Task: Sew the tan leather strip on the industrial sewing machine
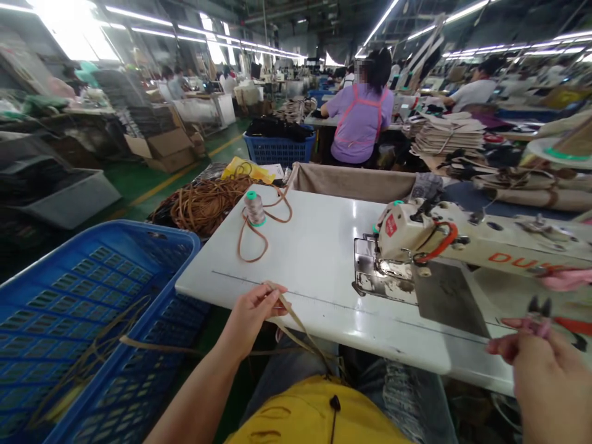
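A narrow tan strap (296, 316) runs from the front edge of the white table (319, 234) down toward the lap, where its lower part is lost among other strands. The left hand (259, 305) has thumb and fingertips together, pinching the strap near its upper end. Out to the right, the right hand (546, 364) has its fingers wrapped around small pink-handled snips (539, 320), their dark blades parted and well apart from the strap. The step in hand looks like sorting out the strap with the snips at the ready; a cut would call for steadying the strap and bringing blades and strap together, clear of the fingertips. Another strand crosses the near rim of the blue basket (152, 277) and passes behind the left forearm; whether it joins the held strap I cannot tell. On the table, a thread spool (254, 208) stands beside a looped brown cord (252, 256), and the sewing machine (490, 234) sits toward the right. Beyond, a person in a purple shirt (358, 123) sits facing away.
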`<state>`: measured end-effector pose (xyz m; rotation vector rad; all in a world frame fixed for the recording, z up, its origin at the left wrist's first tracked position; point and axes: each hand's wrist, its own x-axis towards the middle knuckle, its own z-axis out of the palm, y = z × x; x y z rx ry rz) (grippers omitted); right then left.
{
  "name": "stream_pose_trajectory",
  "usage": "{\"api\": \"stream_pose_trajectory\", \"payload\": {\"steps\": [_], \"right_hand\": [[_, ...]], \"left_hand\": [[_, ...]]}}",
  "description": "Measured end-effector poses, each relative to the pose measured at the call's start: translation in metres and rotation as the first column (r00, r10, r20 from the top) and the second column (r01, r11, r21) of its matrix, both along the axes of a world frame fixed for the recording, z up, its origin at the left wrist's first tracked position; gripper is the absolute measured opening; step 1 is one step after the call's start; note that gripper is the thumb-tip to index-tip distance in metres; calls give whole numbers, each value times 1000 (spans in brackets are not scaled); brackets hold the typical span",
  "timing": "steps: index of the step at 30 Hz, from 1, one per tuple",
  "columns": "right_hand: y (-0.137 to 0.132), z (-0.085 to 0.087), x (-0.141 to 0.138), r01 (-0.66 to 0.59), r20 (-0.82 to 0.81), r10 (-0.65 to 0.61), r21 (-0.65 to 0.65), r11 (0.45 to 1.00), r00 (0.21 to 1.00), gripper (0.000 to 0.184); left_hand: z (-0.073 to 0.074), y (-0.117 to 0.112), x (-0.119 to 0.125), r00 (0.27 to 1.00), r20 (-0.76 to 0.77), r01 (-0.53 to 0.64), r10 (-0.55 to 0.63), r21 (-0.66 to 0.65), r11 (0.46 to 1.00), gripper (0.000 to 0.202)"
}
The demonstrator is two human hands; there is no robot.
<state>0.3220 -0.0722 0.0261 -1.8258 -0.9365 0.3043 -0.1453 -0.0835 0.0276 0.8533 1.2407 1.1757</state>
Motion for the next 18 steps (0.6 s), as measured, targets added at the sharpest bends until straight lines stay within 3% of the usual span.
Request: {"api": "stream_pose_trajectory", "payload": {"steps": [1,4,9,13,18], "right_hand": [[-4,1,-25,-9,-116,5,-34,999,993,17],[-14,2,-88,-349,-226,327,-62,935,917,27],[-17,-6,-148,-749,-317,697,-71,659,643,27],[-14,-2,-185,-891,-353,820,-110,441,450,31],[-11,0,-220,-954,-433,850,-138,265,299,52]], "left_hand": [[0,1,1,1000,-11,4,-4,-2,1000,46],[-1,3,4,999,-35,7,-8,-7,1000,50],[-5,0,7,999,-17,45,-46,-30,999,49],[-6,-5,7,999,22,47,-46,-37,998,50],[-3,-13,8,999,30,20,-19,-36,999,50]]}}
